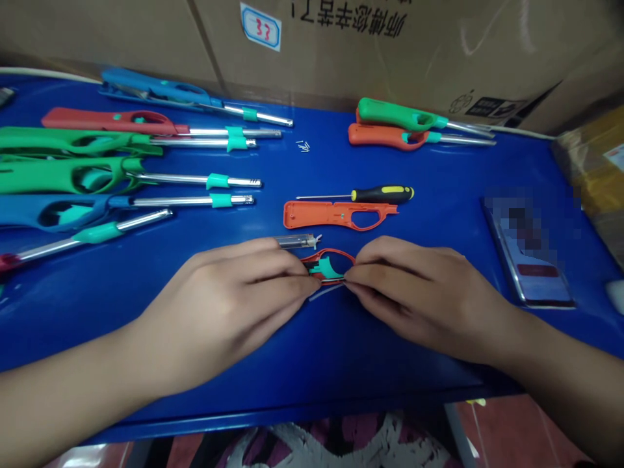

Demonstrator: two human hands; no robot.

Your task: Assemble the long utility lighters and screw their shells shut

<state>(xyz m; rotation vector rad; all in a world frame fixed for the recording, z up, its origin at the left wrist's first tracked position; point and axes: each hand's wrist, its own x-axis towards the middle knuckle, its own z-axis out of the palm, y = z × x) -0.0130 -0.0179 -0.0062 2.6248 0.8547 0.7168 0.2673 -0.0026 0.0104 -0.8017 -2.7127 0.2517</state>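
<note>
My left hand [229,299] and my right hand [414,292] meet over an open orange lighter handle half [336,257] with a teal trigger [323,266] inside it. Both hands are closed in a pinch on that piece, low on the blue table [439,214]. A thin pale wire [324,294] sticks out under my fingertips. A clear fuel tube [296,241] lies just behind my left fingers. The other orange handle shell [336,214] lies beyond, with a black-and-yellow screwdriver [375,194] behind it.
Several long-nosed lighters [146,162] in green, blue and red lie in rows at the left. A green and orange pair [409,127] sits at the back right. Small screws [303,145] lie mid-back. A phone [529,250] rests at the right. Cardboard boxes [390,39] stand behind.
</note>
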